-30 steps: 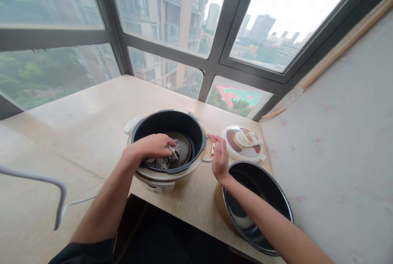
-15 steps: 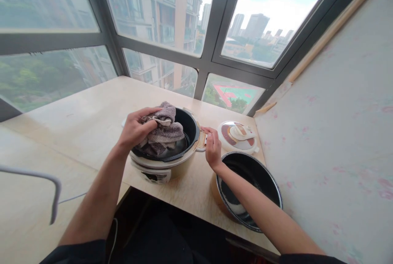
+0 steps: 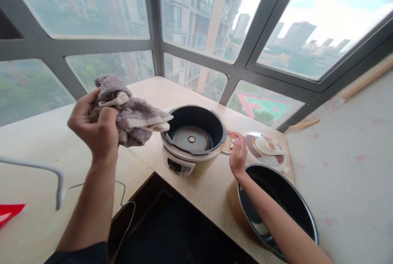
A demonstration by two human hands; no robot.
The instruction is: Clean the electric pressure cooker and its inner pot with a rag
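Observation:
A crumpled grey-brown cloth (image 3: 135, 116) is gripped in my left hand (image 3: 98, 127), raised to the left of the cooker. The white electric cooker (image 3: 196, 163) stands uncovered, and the round heating plate (image 3: 192, 139) shows at the bottom of its dark inside. My right hand (image 3: 238, 153) has its fingers closed at the handle on the cooker's right side. Below my right forearm sits a dark inner pot (image 3: 276, 182) with a brown outside. Behind my right hand lies the white and brown lid (image 3: 265, 149).
The pale countertop (image 3: 147, 92) runs along large windows. A patterned wall (image 3: 344, 165) borders it on the right. At the left are a grey curved bar (image 3: 58, 178), a thin cable (image 3: 124, 190) and a red object (image 3: 10, 213).
My left hand has lifted the cloth out of the cooker and off to the left, uncovering the inside. The view has turned left; my right hand remains at the side handle.

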